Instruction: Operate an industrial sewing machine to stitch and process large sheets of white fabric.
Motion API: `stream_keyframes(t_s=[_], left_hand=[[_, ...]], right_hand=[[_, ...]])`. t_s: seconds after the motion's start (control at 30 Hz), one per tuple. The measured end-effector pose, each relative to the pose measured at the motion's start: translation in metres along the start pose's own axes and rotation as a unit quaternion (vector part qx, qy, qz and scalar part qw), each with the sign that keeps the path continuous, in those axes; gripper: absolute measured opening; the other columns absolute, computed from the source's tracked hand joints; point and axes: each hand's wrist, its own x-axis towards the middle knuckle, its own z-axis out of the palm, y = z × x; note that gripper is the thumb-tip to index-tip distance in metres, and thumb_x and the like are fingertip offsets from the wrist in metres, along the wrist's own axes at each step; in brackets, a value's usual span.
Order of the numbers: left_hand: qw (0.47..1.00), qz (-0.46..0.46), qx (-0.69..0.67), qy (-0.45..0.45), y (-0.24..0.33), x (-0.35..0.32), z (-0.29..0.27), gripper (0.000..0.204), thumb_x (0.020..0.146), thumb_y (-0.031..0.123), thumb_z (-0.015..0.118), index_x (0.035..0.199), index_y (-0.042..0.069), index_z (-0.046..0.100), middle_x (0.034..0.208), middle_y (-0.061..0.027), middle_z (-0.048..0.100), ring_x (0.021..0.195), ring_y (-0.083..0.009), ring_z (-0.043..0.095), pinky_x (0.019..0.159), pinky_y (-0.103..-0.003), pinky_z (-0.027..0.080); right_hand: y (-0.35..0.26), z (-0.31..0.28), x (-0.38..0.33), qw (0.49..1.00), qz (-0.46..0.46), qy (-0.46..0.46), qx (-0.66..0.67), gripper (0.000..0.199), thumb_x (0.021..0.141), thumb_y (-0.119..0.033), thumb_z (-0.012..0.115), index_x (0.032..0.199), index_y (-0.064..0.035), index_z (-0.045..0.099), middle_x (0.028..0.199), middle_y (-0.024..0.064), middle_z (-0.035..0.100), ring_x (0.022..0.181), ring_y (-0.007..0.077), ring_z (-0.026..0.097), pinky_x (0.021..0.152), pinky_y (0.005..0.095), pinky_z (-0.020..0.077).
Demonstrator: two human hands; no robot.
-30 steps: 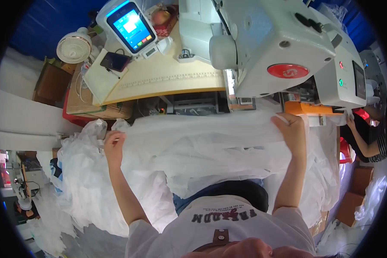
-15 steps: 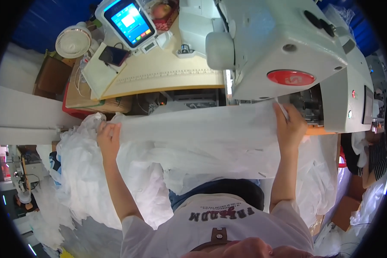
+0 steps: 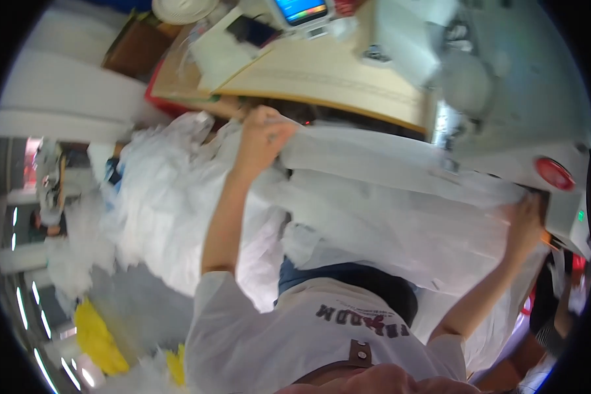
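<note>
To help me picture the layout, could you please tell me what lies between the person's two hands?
In the head view, thin white sheet material spans the stretch between the left hand and the right hand, which is blurred.

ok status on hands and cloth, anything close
Left hand pinching white cloth at its left end. Right hand at its right end, grip blurred. White machine close beside right hand.

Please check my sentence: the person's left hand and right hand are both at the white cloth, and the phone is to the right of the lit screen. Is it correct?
Not quite: the phone is to the left of the lit screen, as the head view shows. The left hand and right hand are both at the white cloth.
</note>
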Motion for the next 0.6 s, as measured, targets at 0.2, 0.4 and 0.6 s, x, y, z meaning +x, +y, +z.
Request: stream_keyframes(t_s=[0.2, 0.4, 0.6], left_hand=[[0.773, -0.617, -0.116, -0.088, -0.138, -0.252, 0.054, 0.031, 0.087, 0.023, 0.056, 0.113, 0.008, 0.054, 0.104, -0.0108, 0.059, 0.1, -0.0282, 0.057, 0.083, -0.041, 0.045], [0.705, -0.423, -0.57, 0.006, -0.121, -0.117, 0.142, 0.036, 0.087, 0.025, 0.055, 0.118, 0.007, 0.051, 0.117, -0.0099, 0.055, 0.105, -0.0207, 0.053, 0.091, -0.035, 0.042], [0.967, -0.2, 0.146, 0.051, -0.201, -0.157, 0.074, 0.065, 0.073, 0.029, 0.068, 0.127, 0.004, 0.042, 0.119, -0.0183, 0.053, 0.109, -0.0338, 0.05, 0.099, -0.045, 0.032]], right_hand=[[0.001, 0.009, -0.005, 0.889, 0.337, -0.039, 0.308, 0.041, 0.091, -0.038, 0.051, 0.111, -0.0032, 0.062, 0.11, 0.0141, 0.061, 0.092, 0.0244, 0.061, 0.077, 0.0298, 0.0478], [-0.02, 0.0, -0.035, 0.848, 0.305, 0.131, 0.414, 0.037, 0.09, -0.028, 0.053, 0.116, -0.0021, 0.057, 0.117, 0.015, 0.058, 0.1, 0.0235, 0.058, 0.084, 0.0316, 0.0468], [-0.025, 0.044, -0.127, 0.971, -0.063, -0.003, 0.233, 0.041, 0.088, -0.015, 0.053, 0.127, -0.0032, 0.046, 0.133, 0.0193, 0.041, 0.119, 0.0317, 0.043, 0.097, 0.0364, 0.0373]])
